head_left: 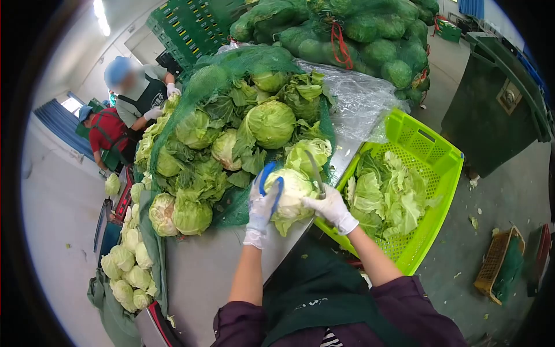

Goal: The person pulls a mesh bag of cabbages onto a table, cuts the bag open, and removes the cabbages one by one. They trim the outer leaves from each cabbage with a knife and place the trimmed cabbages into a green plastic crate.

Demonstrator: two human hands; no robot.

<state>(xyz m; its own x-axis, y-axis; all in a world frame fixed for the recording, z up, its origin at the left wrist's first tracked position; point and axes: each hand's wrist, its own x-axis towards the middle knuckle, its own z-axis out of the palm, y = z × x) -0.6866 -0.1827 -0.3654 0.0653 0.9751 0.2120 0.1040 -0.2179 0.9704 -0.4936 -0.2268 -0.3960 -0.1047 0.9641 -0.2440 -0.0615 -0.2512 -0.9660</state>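
A pale green cabbage (289, 188) sits at the table's near edge between my two gloved hands. My left hand (263, 202), in a white glove with blue on the fingers, grips its left side. In my right hand (331, 210), also gloved in white, is a knife (314, 169) whose curved blade points up along the cabbage's right side. The knife's handle is mostly covered by the fingers. Just behind lies another cabbage (308, 154), and more leafy cabbages (270, 124) are heaped in an opened green net (231, 63).
A lime-green crate (442, 199) with loose leaves (399, 194) stands at the right. Trimmed cabbages (124, 257) line the left side. Filled net sacks (370, 40) are piled behind clear plastic (352, 95). Two co-workers (139, 87) stand far left; a dark bin (491, 98) is at right.
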